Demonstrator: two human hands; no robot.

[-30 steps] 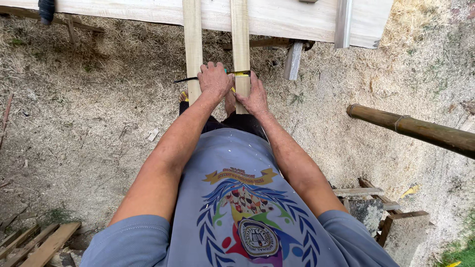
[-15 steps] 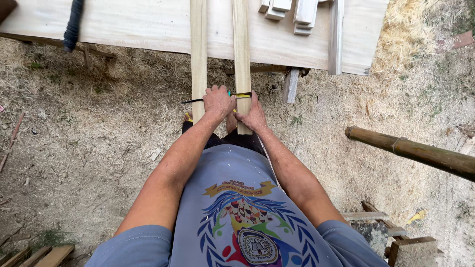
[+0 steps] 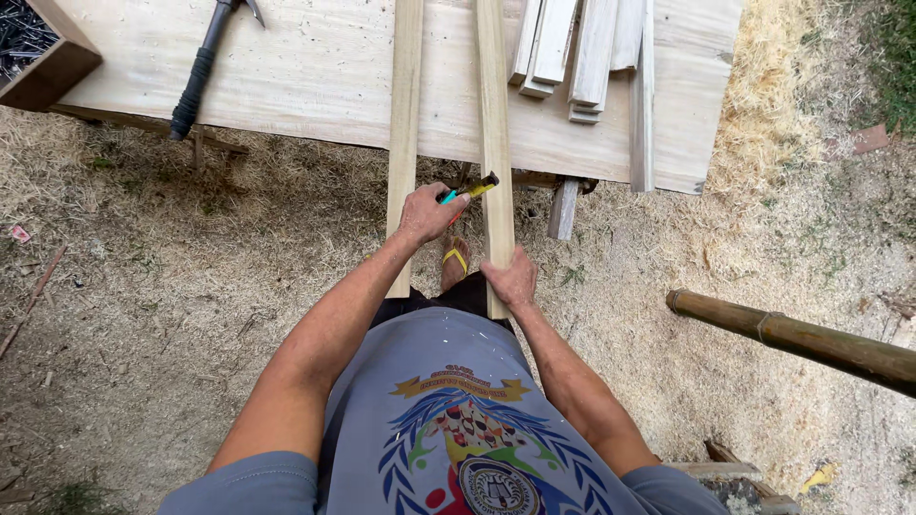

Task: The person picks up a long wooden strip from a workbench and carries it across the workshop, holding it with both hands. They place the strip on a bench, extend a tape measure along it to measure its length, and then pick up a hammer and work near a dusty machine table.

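Two long pale wooden strips lie side by side, overhanging the near edge of a plywood tabletop (image 3: 315,86). My left hand (image 3: 427,212) rests on the near end of the left strip (image 3: 405,105) and grips a small hand tool (image 3: 469,190) with a turquoise and yellow handle, its dark tip reaching onto the right strip. My right hand (image 3: 511,278) clasps the near end of the right strip (image 3: 494,124). A foot in a yellow sandal (image 3: 456,259) shows between the strips.
A hammer with a black grip (image 3: 198,74) lies on the tabletop at left, beside a wooden box of nails (image 3: 38,48). Several short wood pieces (image 3: 582,48) are stacked at right. A bamboo pole (image 3: 801,339) juts in from the right over sawdust-strewn ground.
The view has tilted down and the table has come closer. My right hand slid back toward me along the right strip; my left hand now holds the tool angled across to that strip.
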